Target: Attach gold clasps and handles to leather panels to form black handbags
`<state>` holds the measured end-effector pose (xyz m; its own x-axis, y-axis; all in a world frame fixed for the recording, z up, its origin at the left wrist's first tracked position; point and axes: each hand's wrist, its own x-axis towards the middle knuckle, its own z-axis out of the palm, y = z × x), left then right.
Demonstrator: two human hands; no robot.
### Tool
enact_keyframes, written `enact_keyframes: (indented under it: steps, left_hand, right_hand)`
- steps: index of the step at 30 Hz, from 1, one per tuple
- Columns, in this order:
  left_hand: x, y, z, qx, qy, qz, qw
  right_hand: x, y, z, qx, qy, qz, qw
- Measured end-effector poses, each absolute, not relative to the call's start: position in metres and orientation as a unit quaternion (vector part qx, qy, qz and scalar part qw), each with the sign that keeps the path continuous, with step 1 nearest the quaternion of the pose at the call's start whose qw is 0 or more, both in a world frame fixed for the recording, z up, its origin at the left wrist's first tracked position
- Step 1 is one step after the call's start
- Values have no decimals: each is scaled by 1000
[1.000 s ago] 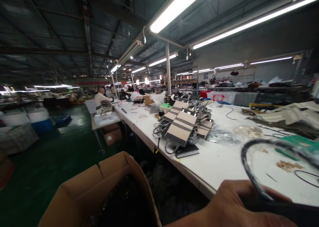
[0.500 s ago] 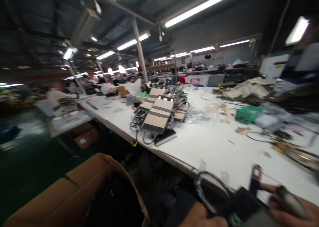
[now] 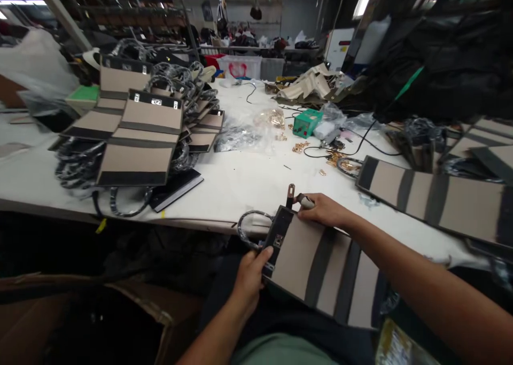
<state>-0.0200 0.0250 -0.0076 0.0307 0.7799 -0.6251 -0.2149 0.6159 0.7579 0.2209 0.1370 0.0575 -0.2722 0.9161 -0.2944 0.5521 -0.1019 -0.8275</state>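
Observation:
A flat, unfolded bag panel (image 3: 298,253), beige with dark bands, lies tilted over my lap and against the table edge. My left hand (image 3: 249,279) pinches its dark left edge, thumb on top beside a small metal fitting (image 3: 278,240). A plastic-wrapped handle (image 3: 253,213) loops out from that edge. At the panel's upper corner, a dark tab with a gold-coloured metal piece (image 3: 290,190) sticks up. My right hand (image 3: 320,210) is closed round a small tool with a grey handle (image 3: 306,201), close to that tab; the tool's kind is unclear. Some of its fingers rest on the panel.
Similar bag panels are piled on the white table (image 3: 248,178) at left, by a black notebook (image 3: 176,188). Another panel (image 3: 436,199) lies at right. Further back are a green box (image 3: 307,123), gold-coloured hardware (image 3: 300,147) and cables. An open cardboard box (image 3: 168,317) stands lower left.
My view has turned right and down, so the panel and both hands now show near the middle. The left hand still grips the panel, and the right still holds the tool.

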Motion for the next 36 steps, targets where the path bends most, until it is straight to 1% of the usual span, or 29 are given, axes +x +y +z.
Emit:
enact_keyframes:
  steps: [4, 11, 13, 16, 18, 21, 24, 26, 28, 31, 36]
  left_hand:
    - [-16, 41, -10, 216, 582, 369, 692]
    - [-31, 71, 1, 197, 499, 274, 798]
    - [-30, 74, 2, 207, 487, 285, 799]
    - [-22, 71, 0, 209, 523, 332, 757]
    - [-16, 68, -3, 204, 537, 358, 736]
    - [-11, 66, -7, 194, 544, 373, 726]
    - [-9, 67, -7, 180, 550, 377, 723]
    - [-9, 68, -6, 173, 553, 378, 722]
    - [-8, 68, -5, 168, 556, 380, 720]
    - [-6, 69, -3, 161, 561, 387, 714]
    - [-5, 70, -1, 138, 562, 393, 715]
  right_hand:
    - [228, 153, 47, -571, -631, 494, 177]
    - [230, 160, 43, -562, -646, 498, 141]
    - [229, 160, 45, -552, -661, 491, 133]
    - [227, 154, 48, -570, -675, 447, 143]
    - [222, 143, 52, -602, -673, 388, 187]
    - [211, 115, 64, -649, -625, 314, 300]
    - [192, 89, 73, -653, -520, 335, 436]
    - [177, 80, 73, -618, -459, 361, 526]
    - [160, 80, 67, -572, -423, 375, 595]
    - [137, 88, 54, -512, -395, 398, 651]
    - [118, 92, 40, -407, -374, 458, 696]
